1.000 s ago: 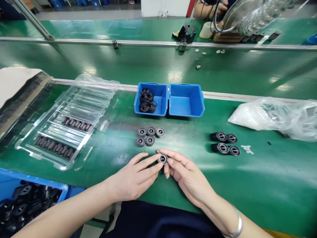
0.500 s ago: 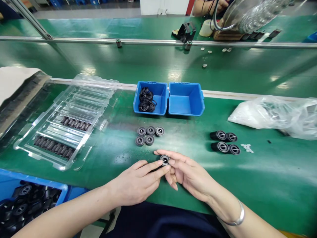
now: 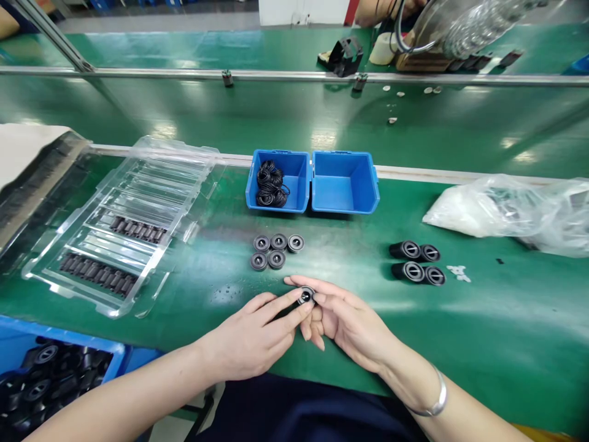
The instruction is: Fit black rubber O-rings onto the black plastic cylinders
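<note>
Both my hands meet at the front of the green bench around one small black round part (image 3: 306,296). My left hand (image 3: 257,337) pinches it from the left with thumb and forefinger. My right hand (image 3: 343,319) grips it from the right, fingers curled under it. Just beyond lie several more of the same black round parts (image 3: 275,251) in a tight group. Behind those stands a blue bin (image 3: 294,184) holding black rubber rings (image 3: 270,184), joined to an empty blue bin (image 3: 345,184).
A clear plastic tray (image 3: 124,227) with two rows of small dark parts lies at left. Several black cylinders (image 3: 416,262) rest at right, near a crumpled plastic bag (image 3: 506,212). A blue box of black parts (image 3: 50,374) sits at bottom left. Another person's arm (image 3: 381,9) shows across the far conveyor.
My hands have drawn slightly nearer to me with the part still held between them; my right fingers have curled further beneath it. Nothing else on the bench moved.
</note>
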### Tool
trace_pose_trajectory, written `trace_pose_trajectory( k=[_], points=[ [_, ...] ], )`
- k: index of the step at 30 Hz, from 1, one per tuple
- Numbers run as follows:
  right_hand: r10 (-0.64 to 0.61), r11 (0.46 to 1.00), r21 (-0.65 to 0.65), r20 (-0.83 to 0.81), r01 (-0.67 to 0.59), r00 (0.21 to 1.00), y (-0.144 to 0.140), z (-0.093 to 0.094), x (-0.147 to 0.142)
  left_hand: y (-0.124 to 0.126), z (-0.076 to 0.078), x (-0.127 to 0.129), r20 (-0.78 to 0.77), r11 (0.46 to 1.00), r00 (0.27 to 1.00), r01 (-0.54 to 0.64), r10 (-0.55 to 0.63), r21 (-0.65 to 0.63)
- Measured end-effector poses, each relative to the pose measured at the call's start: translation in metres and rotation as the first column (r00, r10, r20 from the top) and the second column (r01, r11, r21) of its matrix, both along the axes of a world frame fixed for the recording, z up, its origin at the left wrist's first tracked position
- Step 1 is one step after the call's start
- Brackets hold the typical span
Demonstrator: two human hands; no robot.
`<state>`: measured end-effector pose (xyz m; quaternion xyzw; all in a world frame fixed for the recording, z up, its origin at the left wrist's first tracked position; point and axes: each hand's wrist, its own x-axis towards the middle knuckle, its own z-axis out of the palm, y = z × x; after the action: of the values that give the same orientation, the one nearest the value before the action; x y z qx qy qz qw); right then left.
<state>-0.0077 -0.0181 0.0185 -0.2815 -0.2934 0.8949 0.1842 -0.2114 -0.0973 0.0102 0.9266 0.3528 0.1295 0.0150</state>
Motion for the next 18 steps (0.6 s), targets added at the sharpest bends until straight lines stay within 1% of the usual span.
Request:
trace_pose_trajectory(
  k=[3,7,10,14,18],
  points=[
    [-0.02,1.0,0.003,-0.015,0.02,1.0,-0.0034,-0.0001,0.0023,-0.0009,-0.0008,-0.0001,-0.025,1.0,1.0,0.002,-0.002,0.017],
    [-0.02,1.0,-0.014,0.0,0.02,1.0,-0.0031,0.0018,0.0018,-0.0012,0.0004,-0.001,0.004,0.999,1.0,0.012,-0.012,0.036],
    [-0.003,1.0,-0.016,0.038,0.004,0.999,-0.0008,0.0031,-0.0005,-0.0007,0.0014,-0.0019,0.018,0.998,0.999,0.026,-0.027,0.051],
    [0.028,1.0,0.006,0.097,-0.028,0.995,0.0023,0.0044,-0.0028,-0.0011,0.001,-0.0014,-0.001,0.998,0.999,0.038,-0.038,0.05],
    [0.017,1.0,0.0,0.149,-0.017,0.989,0.0049,0.0066,-0.0046,-0.0021,0.0016,0.0004,-0.013,1.0,1.0,-0.003,0.003,0.028]
  ],
)
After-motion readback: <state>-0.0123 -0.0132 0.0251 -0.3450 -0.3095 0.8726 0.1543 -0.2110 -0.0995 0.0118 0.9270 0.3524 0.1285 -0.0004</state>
